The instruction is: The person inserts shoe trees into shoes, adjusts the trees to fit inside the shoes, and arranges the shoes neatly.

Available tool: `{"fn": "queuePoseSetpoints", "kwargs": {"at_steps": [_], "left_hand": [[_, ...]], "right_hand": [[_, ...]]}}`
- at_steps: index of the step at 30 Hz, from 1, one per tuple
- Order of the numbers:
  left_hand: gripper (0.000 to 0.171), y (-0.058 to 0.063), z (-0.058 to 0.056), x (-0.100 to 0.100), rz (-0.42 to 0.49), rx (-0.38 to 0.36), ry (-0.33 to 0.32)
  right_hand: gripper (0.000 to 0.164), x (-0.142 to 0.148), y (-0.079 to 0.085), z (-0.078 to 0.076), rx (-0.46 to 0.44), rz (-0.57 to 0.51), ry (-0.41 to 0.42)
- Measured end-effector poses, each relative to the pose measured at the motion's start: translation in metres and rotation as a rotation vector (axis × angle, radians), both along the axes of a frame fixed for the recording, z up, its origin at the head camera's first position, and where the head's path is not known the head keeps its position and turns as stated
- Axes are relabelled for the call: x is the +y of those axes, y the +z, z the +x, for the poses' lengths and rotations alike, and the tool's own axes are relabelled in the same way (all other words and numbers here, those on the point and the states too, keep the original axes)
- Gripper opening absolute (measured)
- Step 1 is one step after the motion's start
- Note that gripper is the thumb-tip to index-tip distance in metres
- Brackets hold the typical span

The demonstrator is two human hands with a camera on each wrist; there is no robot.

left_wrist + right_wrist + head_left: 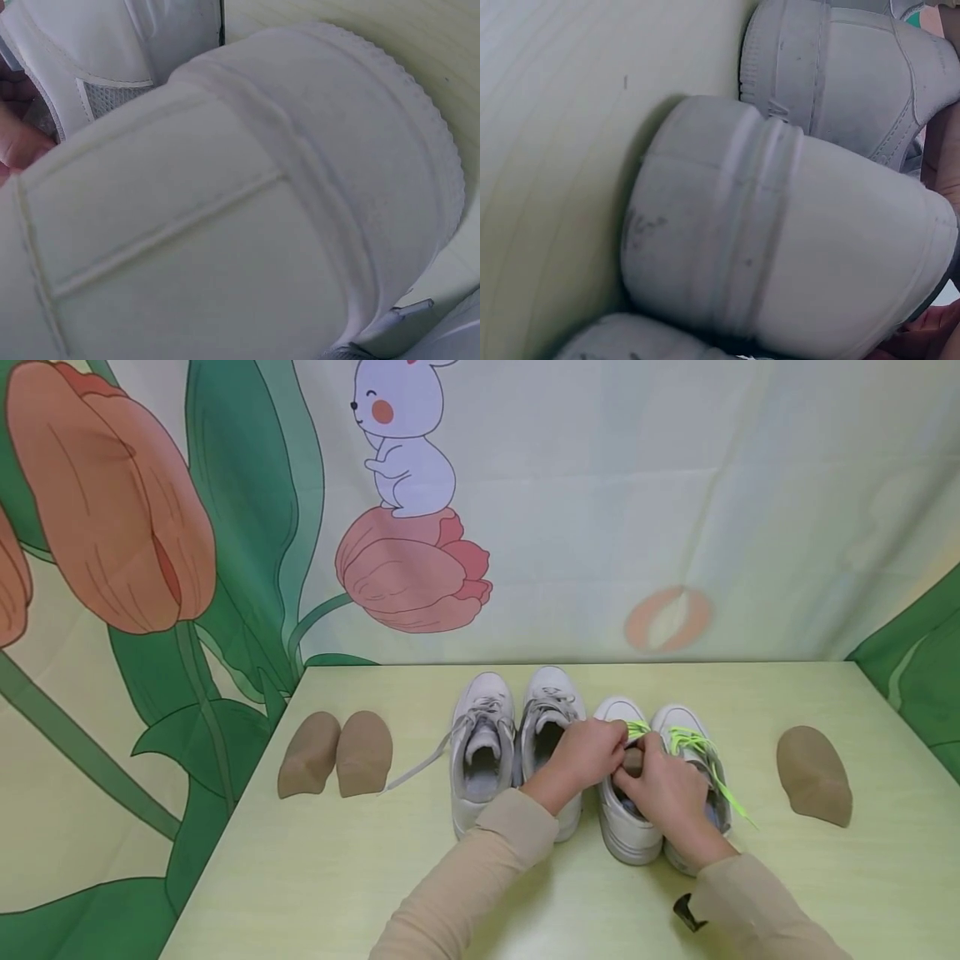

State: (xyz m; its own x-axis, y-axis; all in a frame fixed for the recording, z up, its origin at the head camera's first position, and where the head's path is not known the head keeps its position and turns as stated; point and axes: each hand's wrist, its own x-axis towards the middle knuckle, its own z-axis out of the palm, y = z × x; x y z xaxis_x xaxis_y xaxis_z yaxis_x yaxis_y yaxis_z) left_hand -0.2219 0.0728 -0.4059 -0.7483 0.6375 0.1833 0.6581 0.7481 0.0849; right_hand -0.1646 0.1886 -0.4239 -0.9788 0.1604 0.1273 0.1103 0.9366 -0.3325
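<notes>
Centrally right in frame, right hand (pixel 670 787) pinching brown insert (pixel 633 763) at green-laced shoe's (pixel 630 839) opening, left hand (pixel 588 752) alongside, hold unclear.

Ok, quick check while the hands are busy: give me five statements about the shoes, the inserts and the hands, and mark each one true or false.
1. The left hand and right hand are both at the left green-laced shoe. True.
2. All three loose inserts lie on the right side of the table. False: only the right insert does; the two left inserts lie on the left.
3. The right hand pinches a brown insert. True.
4. The green-laced pair stands left of the grey-laced pair. False: it stands to the right.
5. A grey lace sticks out leftward from the left grey-laced shoe. True.
</notes>
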Motion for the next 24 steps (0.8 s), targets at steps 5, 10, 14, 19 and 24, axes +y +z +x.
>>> {"fn": "queuePoseSetpoints", "kwargs": {"at_steps": [5,10,14,19,24], "left_hand": [[0.010,0.000,-0.002,0.003,-0.040,0.006,0.006],[0.009,0.000,-0.004,0.006,-0.052,0.009,0.015],[0.008,0.001,-0.005,0.007,-0.055,0.006,0.021],[0.007,0.003,-0.008,0.009,-0.060,-0.004,0.024],[0.006,0.004,-0.011,0.008,-0.014,-0.050,0.027]], "right_hand": [[0.045,0.003,0.002,0.000,-0.017,-0.029,-0.004],[0.045,0.005,0.004,-0.001,-0.013,-0.062,-0.028],[0.046,0.007,0.006,-0.002,-0.003,-0.068,-0.028],[0.047,0.009,0.009,-0.003,0.001,-0.070,-0.020],[0.047,0.011,0.011,-0.007,-0.005,-0.086,-0.016]]}}
